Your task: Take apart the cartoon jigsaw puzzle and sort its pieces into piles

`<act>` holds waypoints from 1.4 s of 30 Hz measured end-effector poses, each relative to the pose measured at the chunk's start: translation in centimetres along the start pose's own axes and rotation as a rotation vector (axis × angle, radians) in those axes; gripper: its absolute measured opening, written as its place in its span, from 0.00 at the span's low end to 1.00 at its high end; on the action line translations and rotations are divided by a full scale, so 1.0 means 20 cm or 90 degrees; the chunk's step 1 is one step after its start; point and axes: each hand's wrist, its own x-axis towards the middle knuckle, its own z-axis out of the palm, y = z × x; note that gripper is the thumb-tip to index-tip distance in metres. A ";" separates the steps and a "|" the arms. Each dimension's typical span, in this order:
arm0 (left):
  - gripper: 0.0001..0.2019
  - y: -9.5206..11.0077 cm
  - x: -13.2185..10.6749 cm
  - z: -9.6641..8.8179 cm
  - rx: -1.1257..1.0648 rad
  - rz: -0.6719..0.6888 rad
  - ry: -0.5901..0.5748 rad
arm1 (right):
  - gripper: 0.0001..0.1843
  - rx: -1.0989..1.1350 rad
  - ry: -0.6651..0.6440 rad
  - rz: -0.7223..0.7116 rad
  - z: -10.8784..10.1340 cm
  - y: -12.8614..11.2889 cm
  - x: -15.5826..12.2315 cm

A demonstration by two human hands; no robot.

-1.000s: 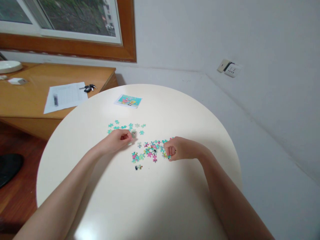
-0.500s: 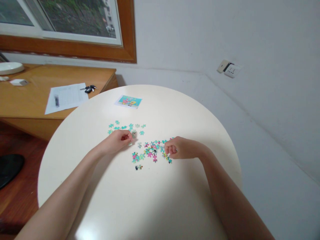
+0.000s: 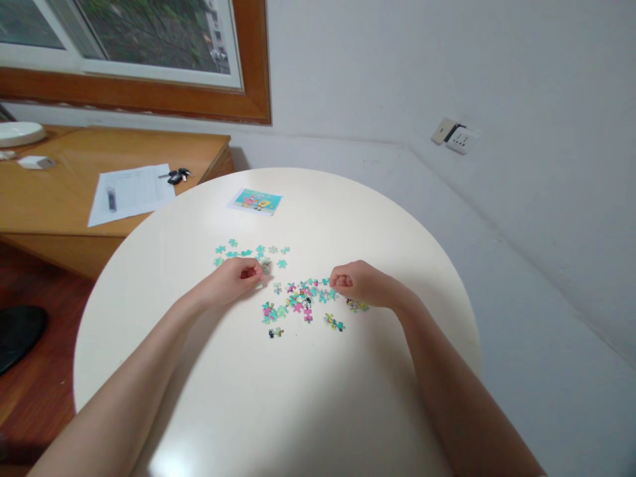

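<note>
Loose jigsaw pieces in teal, pink and yellow lie mid-table, with the main pile (image 3: 301,298) between my hands. My left hand (image 3: 237,278) is closed in a pinch at the left, with a pale puzzle piece (image 3: 267,265) at its fingertips. A group of teal pieces (image 3: 246,253) lies just beyond it. My right hand (image 3: 358,283) is curled shut at the pile's right edge; whatever its fingers hold is hidden. A joined yellow-and-teal strip (image 3: 334,322) lies nearer me, and more yellow pieces (image 3: 358,305) show under the right wrist. A small dark-and-pale cluster (image 3: 275,332) sits in front.
A colourful cartoon picture card (image 3: 256,201) lies at the far side of the round white table (image 3: 278,404). To the left, a wooden desk (image 3: 199,142) bears a paper sheet (image 3: 134,192) and keys (image 3: 177,175). White walls stand behind and to the right.
My right hand has moved slightly away from me and to the right, uncovering the yellow-and-teal strip. My left hand stays in place.
</note>
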 end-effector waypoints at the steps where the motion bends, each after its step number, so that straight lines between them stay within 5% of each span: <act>1: 0.10 0.00 0.00 0.00 -0.004 0.000 0.000 | 0.09 -0.018 0.026 0.014 0.00 0.00 0.00; 21: 0.09 0.02 -0.01 -0.01 -0.017 -0.014 0.012 | 0.01 0.114 -0.021 -0.037 0.07 0.01 0.04; 30: 0.10 0.02 -0.01 -0.01 0.003 -0.019 0.009 | 0.03 0.141 0.129 0.038 0.07 0.06 0.07; 37: 0.09 0.00 0.00 -0.01 -0.013 -0.012 0.023 | 0.03 0.041 0.143 0.082 0.08 0.07 0.08; 42: 0.12 0.01 0.00 -0.02 -0.003 0.004 0.039 | 0.02 0.026 0.127 0.022 0.07 0.03 0.06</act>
